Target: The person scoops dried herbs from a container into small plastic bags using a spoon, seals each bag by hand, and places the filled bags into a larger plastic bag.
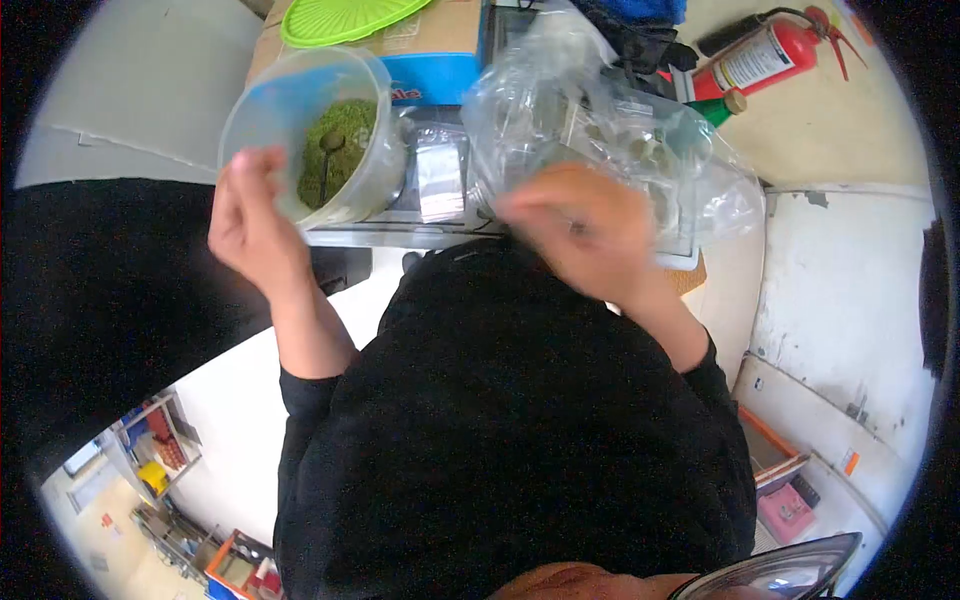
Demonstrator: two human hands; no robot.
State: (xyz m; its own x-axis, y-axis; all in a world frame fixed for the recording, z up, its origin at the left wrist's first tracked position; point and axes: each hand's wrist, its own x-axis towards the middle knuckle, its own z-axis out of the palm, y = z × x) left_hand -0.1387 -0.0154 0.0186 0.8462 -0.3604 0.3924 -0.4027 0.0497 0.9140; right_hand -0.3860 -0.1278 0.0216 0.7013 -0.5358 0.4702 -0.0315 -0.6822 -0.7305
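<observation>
My left hand [250,215], its fingers curled together, is at the near left side of a clear round plastic tub [395,160]. Whether it touches the tub's rim, or holds anything, I cannot tell. Inside the tub lies a green, dried-herb-like material [345,120], with a dark spoon [327,160] resting on it. My right hand [590,230] is blurred by motion in front of a heap of clear plastic bags [540,100]; its fingers look drawn together, and anything in them is hidden. Small clear bags [440,175] lie between the hands.
A bright green lid [350,15] sits on a cardboard box [440,35] behind the tub. At the back right are a green bottle [715,108] with a stopper and a red fire extinguisher [765,60]. A white panel [840,290] stands on the right.
</observation>
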